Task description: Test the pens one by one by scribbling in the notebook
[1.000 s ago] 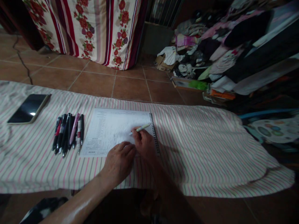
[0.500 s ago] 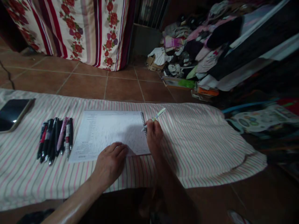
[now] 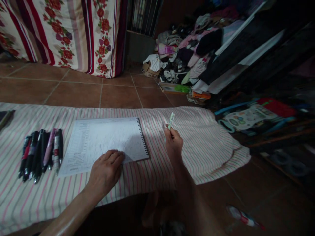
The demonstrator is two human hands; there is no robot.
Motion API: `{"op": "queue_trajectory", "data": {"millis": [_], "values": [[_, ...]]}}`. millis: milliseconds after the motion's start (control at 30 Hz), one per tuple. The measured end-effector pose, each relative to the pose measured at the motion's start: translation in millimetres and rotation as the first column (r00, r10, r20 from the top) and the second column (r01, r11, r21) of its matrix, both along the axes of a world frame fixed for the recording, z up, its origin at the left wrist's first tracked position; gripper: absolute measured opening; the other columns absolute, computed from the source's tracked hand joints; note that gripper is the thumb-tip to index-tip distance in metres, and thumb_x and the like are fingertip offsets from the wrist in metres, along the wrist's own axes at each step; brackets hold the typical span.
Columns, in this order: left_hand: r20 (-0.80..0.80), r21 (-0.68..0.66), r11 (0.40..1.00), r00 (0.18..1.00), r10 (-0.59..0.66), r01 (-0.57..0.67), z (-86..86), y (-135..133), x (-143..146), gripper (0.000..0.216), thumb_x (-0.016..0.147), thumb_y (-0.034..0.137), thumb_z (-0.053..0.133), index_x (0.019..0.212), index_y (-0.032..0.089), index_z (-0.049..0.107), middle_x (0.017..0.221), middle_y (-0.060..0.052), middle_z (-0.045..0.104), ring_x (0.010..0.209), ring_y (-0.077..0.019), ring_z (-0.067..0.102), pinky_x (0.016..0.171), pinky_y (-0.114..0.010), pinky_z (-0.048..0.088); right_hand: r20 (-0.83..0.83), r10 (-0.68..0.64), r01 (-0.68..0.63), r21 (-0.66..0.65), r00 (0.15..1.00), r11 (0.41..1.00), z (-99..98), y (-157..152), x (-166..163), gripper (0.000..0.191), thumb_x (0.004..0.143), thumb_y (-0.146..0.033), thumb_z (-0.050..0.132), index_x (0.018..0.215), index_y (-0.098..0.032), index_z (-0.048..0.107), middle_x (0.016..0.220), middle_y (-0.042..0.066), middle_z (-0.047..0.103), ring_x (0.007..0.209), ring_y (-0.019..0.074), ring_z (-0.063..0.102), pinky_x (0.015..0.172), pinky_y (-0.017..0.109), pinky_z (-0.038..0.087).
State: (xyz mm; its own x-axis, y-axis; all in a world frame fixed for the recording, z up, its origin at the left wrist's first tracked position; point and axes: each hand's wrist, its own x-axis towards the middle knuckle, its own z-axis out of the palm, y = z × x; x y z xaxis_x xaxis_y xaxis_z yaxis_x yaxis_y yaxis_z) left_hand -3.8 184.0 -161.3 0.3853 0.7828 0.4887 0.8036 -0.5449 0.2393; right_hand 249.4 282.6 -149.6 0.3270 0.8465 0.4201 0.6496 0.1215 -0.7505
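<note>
Our right hand is closed round a pale pen, off to the right of the spiral notebook and above or on the striped cloth. From the head camera, our left hand shows palm down on the notebook's near edge, fingers loosely curled, gripping nothing we can see. Our fingers hide the pen's lower end; if that is a bare tip, it could mark the fabric should the hand sink. Leaning hard on the page might drag the notebook, since the cloth beneath looks soft and likely to slip. The raised wire binding lies between the right hand and the page, and could snag the pen if we crossed it low. Just beside the notebook's left edge lies a bundle of pens, which a sideways shove could scatter. What may be a phone is cut off at the frame's left edge. Beyond the cloth are a floral curtain and a heap of clothes.
</note>
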Motion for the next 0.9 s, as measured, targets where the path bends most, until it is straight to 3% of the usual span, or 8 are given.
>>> {"op": "queue_trajectory", "data": {"millis": [167,333,467,600,700,833,900], "values": [[-0.013,0.017,1.0,1.0,0.01,-0.01,0.8,0.9,1.3,0.023,0.08,0.009,0.047,0.095,0.015,0.062,0.093,-0.007,0.068,0.09,-0.0228,0.06,0.074,-0.038,0.055,-0.21,-0.117,0.118,-0.01,0.971,0.993,1.1,-3.3,3.9,0.046,0.07,-0.049,0.06,0.101,-0.015,0.058,0.058,-0.006,0.05,0.053,0.0117,0.047,0.056,0.024,0.039],[-0.018,0.016,1.0,1.0,-0.003,0.003,1.7,0.0,1.0,0.023,0.08,0.009,0.046,0.095,0.015,0.062,0.092,-0.007,0.068,0.088,-0.0222,0.06,0.073,-0.038,0.055,-0.366,-0.042,0.054,0.024,0.93,0.998,19.6,-11.5,-1.1,0.035,0.071,-0.048,0.059,0.087,-0.017,0.057,0.058,-0.004,0.053,0.053,0.0114,0.05,0.054,0.024,0.039],[-0.016,0.026,1.0,1.0,-0.004,0.004,1.2,-1.5,-0.2,0.025,0.08,0.009,0.046,0.097,0.016,0.063,0.095,-0.007,0.068,0.091,-0.0218,0.06,0.075,-0.039,0.054,-0.396,-0.023,0.03,0.013,0.918,0.999,32.6,-16.8,9.9,0.037,0.071,-0.048,0.059,0.089,-0.016,0.057,0.061,-0.001,0.059,0.056,0.0126,0.054,0.054,0.024,0.041],[-0.022,0.055,0.998,1.0,-0.009,0.01,0.7,-2.2,-0.7,0.025,0.08,0.01,0.047,0.097,0.017,0.063,0.096,-0.007,0.069,0.09,-0.0223,0.061,0.075,-0.039,0.055,-0.253,-0.058,0.049,-0.043,0.966,0.998,31.3,-13.0,46.2,0.036,0.072,-0.047,0.057,0.089,-0.016,0.061,0.063,0.001,0.062,0.061,0.0153,0.058,0.06,0.027,0.043],[-0.021,0.069,0.998,1.0,-0.011,0.012,-0.9,-2.8,-0.8,0.024,0.08,0.01,0.047,0.096,0.017,0.064,0.097,-0.007,0.069,0.09,-0.0225,0.061,0.074,-0.04,0.055,-0.003,-0.066,0.065,-0.141,0.998,0.988,26.4,-5.6,86.7,0.032,0.076,-0.043,0.051,0.086,-0.016,0.065,0.069,0.004,0.066,0.064,0.0174,0.06,0.063,0.029,0.043],[-0.033,0.073,0.997,0.999,0.007,-0.005,-4.4,-3.3,-1.0,0.023,0.082,0.011,0.047,0.097,0.016,0.064,0.1,-0.008,0.069,0.095,-0.0227,0.06,0.077,-0.04,0.054,0.439,-0.113,0.268,-0.31,0.891,0.912,24.1,5.6,138.7,0.03,0.076,-0.034,0.052,0.096,-0.019,0.067,0.082,0.007,0.069,0.076,0.0212,0.062,0.068,0.031,0.043],[-0.042,0.066,0.998,0.999,0.011,-0.008,-5.2,-3.1,-0.9,0.023,0.082,0.011,0.047,0.097,0.016,0.064,0.1,-0.008,0.069,0.095,-0.0227,0.06,0.077,-0.04,0.054,0.473,-0.127,0.303,-0.317,0.872,0.899,24.5,10.6,156.8,0.029,0.076,-0.032,0.052,0.096,-0.018,0.068,0.083,0.008,0.069,0.077,0.0225,0.062,0.068,0.032,0.043]]}}
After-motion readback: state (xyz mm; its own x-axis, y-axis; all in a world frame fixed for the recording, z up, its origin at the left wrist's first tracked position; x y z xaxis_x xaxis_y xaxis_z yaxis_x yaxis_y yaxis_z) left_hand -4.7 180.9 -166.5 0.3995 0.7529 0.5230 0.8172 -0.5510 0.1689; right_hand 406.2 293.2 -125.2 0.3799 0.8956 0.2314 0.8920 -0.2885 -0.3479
